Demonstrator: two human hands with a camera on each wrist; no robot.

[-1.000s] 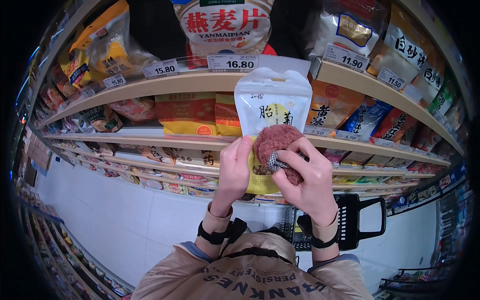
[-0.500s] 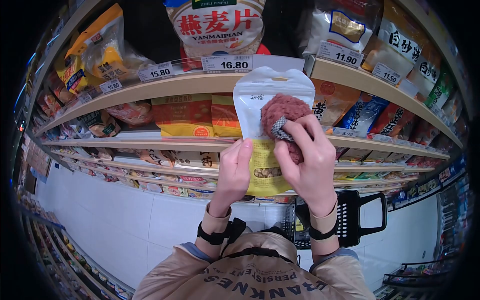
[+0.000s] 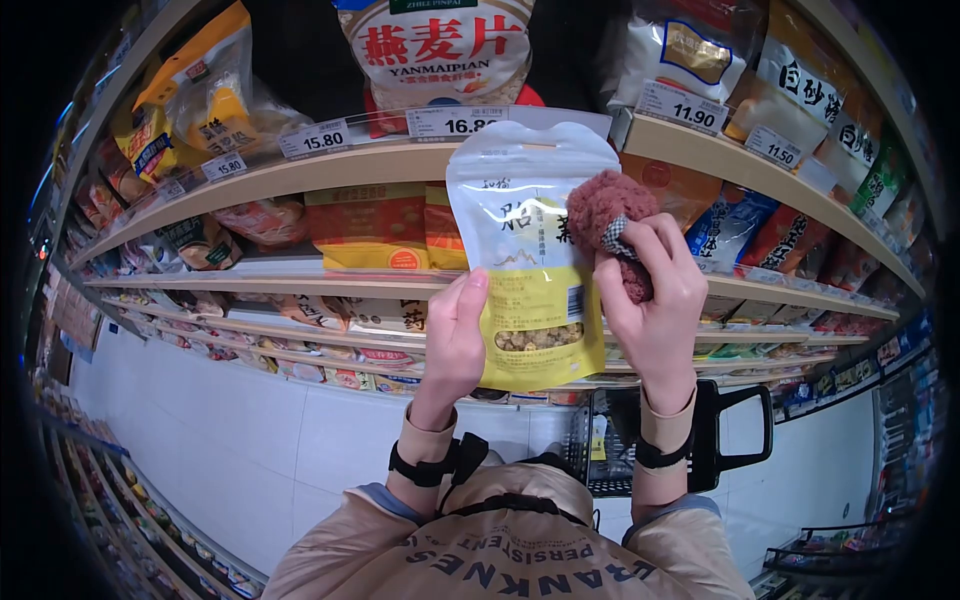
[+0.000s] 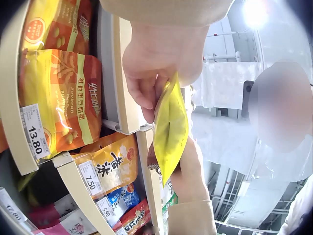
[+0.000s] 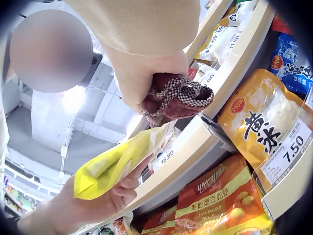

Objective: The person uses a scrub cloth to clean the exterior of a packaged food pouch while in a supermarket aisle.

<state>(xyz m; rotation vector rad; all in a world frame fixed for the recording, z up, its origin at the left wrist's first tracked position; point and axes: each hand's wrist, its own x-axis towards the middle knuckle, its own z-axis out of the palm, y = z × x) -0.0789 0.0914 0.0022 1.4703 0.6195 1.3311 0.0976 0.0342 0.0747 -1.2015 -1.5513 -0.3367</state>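
A white-and-yellow pouch of dried flower buds point(image 3: 540, 300) is held upright before the chest, its small window low on the front. My left hand point(image 3: 458, 335) pinches its left edge, thumb on the front face and fingers behind. In my right hand point(image 3: 660, 300) is a fluffy reddish-brown cloth point(image 3: 608, 200) with black-and-white checked trim. It overlaps the pouch's upper right edge in the head view. The left wrist view shows the pouch's yellow bottom point(image 4: 173, 129) end on. In the right wrist view, the checked trim point(image 5: 183, 92) loops out under the palm.
Curved store shelves in front carry an oatmeal bag point(image 3: 440, 55), orange soybean powder bags point(image 3: 370, 225) and sugar bags, with price tags point(image 3: 460, 122) along the edges. A black shopping basket point(image 3: 708, 430) stands low at the right, beside the body, with a small yellow-and-white package inside.
The cloth has moved up across the pouch's front, then right to its edge, uncovering the printing and window. The pouch has shifted slightly left and up, still in the left hand.
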